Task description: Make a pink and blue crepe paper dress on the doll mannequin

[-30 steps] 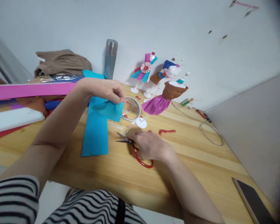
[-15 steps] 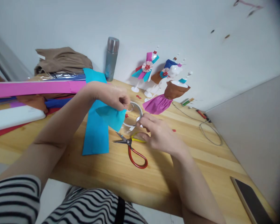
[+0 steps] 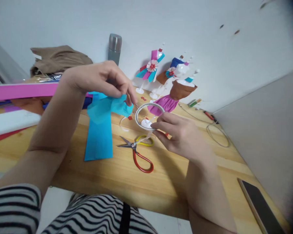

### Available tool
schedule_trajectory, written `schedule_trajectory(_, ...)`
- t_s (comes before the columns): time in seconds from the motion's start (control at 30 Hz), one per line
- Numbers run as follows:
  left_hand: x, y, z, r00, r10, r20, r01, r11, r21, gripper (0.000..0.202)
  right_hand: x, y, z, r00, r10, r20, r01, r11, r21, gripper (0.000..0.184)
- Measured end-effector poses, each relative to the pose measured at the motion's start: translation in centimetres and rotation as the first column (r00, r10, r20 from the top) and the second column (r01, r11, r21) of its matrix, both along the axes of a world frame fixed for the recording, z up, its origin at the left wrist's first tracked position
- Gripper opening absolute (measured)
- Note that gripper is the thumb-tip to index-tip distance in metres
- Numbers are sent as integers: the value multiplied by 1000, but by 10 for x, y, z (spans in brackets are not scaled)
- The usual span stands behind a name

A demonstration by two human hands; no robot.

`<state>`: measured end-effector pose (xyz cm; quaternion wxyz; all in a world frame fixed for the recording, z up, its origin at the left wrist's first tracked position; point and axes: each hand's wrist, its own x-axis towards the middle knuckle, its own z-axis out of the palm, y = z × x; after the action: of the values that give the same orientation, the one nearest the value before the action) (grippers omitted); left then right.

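Closed on both sides in the head view, your grips hold two different things. Your left hand [image 3: 107, 78] pinches a thin, crumpled turquoise sheet [image 3: 100, 112] by its upper edge; it droops below and to the left of those fingers, over a flat, folded bright-blue strip [image 3: 99, 143]. Your right hand [image 3: 182, 135] has thumb and fingers closed on the near right side of a slim white ring-shaped roll of tape [image 3: 137, 117], tilted up above the tabletop. From the ring's lower edge, down and left of your right grip, a narrow pale tail of tape [image 3: 148, 135] appears to hang over open scissors with one red and one yellow handle [image 3: 134, 147].

Expect the sheet to be light, limp and easily creased, whether fabric or crepe paper you cannot tell; a gathered edge is the best hold. Treat the ring as light but fairly stiff, safest by its rim, with the tail likely sticky.

Beyond your left grip, the grey metal flask [image 3: 114, 48] shows no legible brand. Farther left, a white tag [image 3: 36, 56] on the folded brown cloth [image 3: 61, 58] is too small to read. Well right of your right grip, the dark-screened phone [image 3: 261, 204] shows no readable writing.
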<state>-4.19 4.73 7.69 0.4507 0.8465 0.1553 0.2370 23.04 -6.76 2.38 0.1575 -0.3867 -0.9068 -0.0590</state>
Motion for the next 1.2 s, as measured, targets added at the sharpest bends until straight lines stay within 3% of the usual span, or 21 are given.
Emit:
schedule_trajectory(0.03,-3,-1,1,992,-123,-29,124,992,4,28,3,-5,5,1000,-2,-4,2,1000,-14,19)
schedule_trajectory(0.07,-6,-1,2,987,-158,0,158,987,19,28,7,-9,10,1000,-8,-7,7,998,-61,18)
schedule_trajectory(0.17,-8,-5,1,964,-254,83,253,967,22,29,25,-14,19,999,-34,38,46,932,-359,16)
schedule_trajectory(0.23,-7,-7,1,963,-259,74,257,966,35,30,40,-8,17,984,-124,130,174,843,-508,11)
schedule_trajectory(0.3,-5,-8,2,972,-233,36,232,972,39,26,56,3,9,920,-306,244,391,751,-532,11)
schedule_trajectory(0.4,-1,-6,5,968,-250,-27,250,968,-1,2,75,16,-11,759,-481,439,647,633,-425,16)
schedule_trajectory(0.47,-1,-5,7,963,-263,-52,263,965,-1,22,86,15,-25,641,-584,498,767,512,-387,17)
schedule_trajectory(0.5,-1,-4,8,964,-255,-70,257,966,13,31,90,11,-31,616,-613,495,786,432,-442,16)
schedule_trajectory(0.63,-4,-6,10,975,-196,-106,203,977,59,45,104,-12,-48,656,-601,457,708,281,-648,30)
schedule_trajectory(0.67,-5,-7,10,976,-196,-93,202,978,59,44,106,-16,-51,677,-615,404,673,294,-679,33)
schedule_trajectory(0.77,-6,-8,11,983,-178,-35,180,982,53,33,105,-16,-61,742,-664,91,524,491,-696,33)
schedule_trajectory(0.83,-7,-7,11,987,-153,-50,154,988,20,22,95,-4,-71,719,-682,-131,418,575,-703,35)
schedule_trajectory(0.93,-8,-3,10,985,-152,-81,150,988,-38,5,67,26,-93,540,-720,-435,205,614,-762,50)
schedule_trajectory(1.1,-12,1,9,972,-232,-40,235,969,76,13,21,75,-126,459,-683,-569,104,677,-729,42)
schedule_trajectory(1.2,-15,2,7,993,-117,-10,117,993,-22,8,12,89,-129,422,-677,-603,109,699,-707,42)
